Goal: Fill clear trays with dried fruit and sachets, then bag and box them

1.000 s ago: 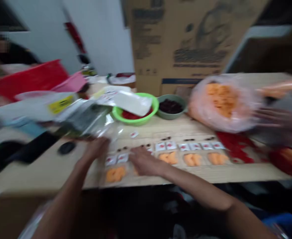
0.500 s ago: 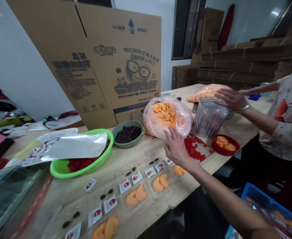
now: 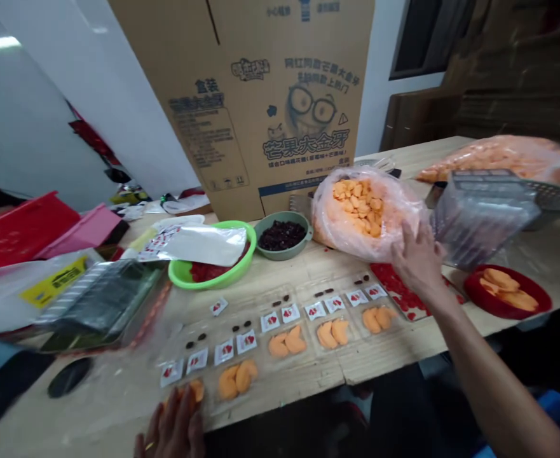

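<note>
At seven o'clock, the left hand (image 3: 171, 425) lies with its fingers over the orange candies (image 3: 196, 389) of the leftmost clear plastic tray; whether it grips any cannot be told. At three o'clock, the right hand (image 3: 417, 262) is released, fingers spread, in front of a translucent bag (image 3: 401, 213) of orange candies; whether it touches the bag is unclear. Just below that hand lies a flat tray of red pieces (image 3: 406, 299). Clear plastic trays (image 3: 286, 365) run in a row from seven toward four o'clock, holding orange candies, white sachets (image 3: 224, 350) and small dark pieces (image 3: 235, 329). Near the centre sits a grey-green bowl (image 3: 286, 255) of dark pieces, beside a lime-green bowl (image 3: 180, 280) toward nine o'clock, with white packaging (image 3: 208, 245) across it. Between three and four o'clock stands a red bowl (image 3: 503, 312) of orange candies.
</note>
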`<state>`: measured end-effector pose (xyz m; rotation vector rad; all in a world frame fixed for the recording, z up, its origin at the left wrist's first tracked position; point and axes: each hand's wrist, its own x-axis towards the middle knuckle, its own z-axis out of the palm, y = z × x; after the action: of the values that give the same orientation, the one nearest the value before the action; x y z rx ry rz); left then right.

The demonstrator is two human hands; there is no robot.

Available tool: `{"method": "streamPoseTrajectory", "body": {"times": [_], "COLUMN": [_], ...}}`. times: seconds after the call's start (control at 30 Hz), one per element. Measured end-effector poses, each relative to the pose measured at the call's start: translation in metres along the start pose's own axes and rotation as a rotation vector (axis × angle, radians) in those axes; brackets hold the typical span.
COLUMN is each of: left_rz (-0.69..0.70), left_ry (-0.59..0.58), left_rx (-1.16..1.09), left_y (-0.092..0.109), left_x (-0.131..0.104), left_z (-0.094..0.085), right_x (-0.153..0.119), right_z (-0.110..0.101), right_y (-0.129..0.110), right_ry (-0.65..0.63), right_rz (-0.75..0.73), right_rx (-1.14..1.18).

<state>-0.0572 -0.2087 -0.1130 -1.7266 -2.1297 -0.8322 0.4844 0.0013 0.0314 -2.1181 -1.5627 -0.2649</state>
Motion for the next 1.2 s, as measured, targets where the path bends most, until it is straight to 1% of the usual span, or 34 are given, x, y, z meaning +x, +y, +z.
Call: {"method": "streamPoseTrajectory", "body": {"times": [0.1,0.17,0.27,0.33,0.43,0.5,0.57,0.7,0.73,0.8,0.87,0.93,1.0,1.03,1.1,1.17,1.2], "left_rz": [0.072,0.095,0.089,0.076,0.06,0.054,0.056,0.056,0.052,0.077,0.151,0.225,0.253,0.252,0.244,0.237,0.236], "left_ry": [0.024,0.028,-0.002,-0.034,-0.068,-0.068,-0.078,-0.079,-0.071,-0.077,-0.131,-0.21,-0.285,-0.312,-0.347,-0.364,-0.37], "left_rx": [0.033,0.042,0.048,0.042,0.036,0.032,0.021,0.013,0.021,0.028,0.012,-0.007,-0.008,-0.003,0.011,0.022,0.026], "left_y": [-0.003,-0.003,-0.002,0.0,0.004,0.006,0.008,0.019,0.024,0.037,0.052,0.065,0.073,0.075,0.075,0.074,0.074], "left_x": [0.0,0.0,0.0,0.0,0.002,0.003,0.005,0.007,0.007,0.005,0.004,0.004,0.005,0.005,0.005,0.004,0.003], "left_z": [0.007,0.009,0.009,0.009,0.009,0.01,0.011,0.007,0.004,-0.001,-0.005,-0.006,-0.005,-0.004,-0.002,-0.001,-0.002], "right_x": [-0.004,-0.017,-0.046,-0.068,-0.093,-0.103,-0.107,-0.113,-0.116,-0.124,-0.131,-0.136,-0.137,-0.137,-0.135,-0.135,-0.135], "right_z": [-0.006,-0.003,0.012,0.025,0.038,0.042,0.044,0.041,0.039,0.034,0.031,0.029,0.029,0.03,0.033,0.037,0.04], "right_y": [0.025,0.044,0.069,0.08,0.084,0.083,0.084,0.095,0.098,0.105,0.112,0.12,0.128,0.131,0.132,0.126,0.119], "right_ry": [0.041,0.064,0.045,0.002,-0.079,-0.119,-0.132,-0.087,-0.086,-0.125,-0.195,-0.253,-0.271,-0.267,-0.209,-0.139,-0.129], "right_rz": [0.012,0.024,0.059,0.076,0.035,-0.002,-0.035,-0.104,-0.121,-0.173,-0.244,-0.296,-0.306,-0.302,-0.273,-0.256,-0.269], "right_rx": [0.086,0.099,0.061,0.034,0.019,0.024,0.03,0.01,-0.005,-0.033,-0.051,-0.062,-0.077,-0.089,-0.115,-0.087,-0.046]}}
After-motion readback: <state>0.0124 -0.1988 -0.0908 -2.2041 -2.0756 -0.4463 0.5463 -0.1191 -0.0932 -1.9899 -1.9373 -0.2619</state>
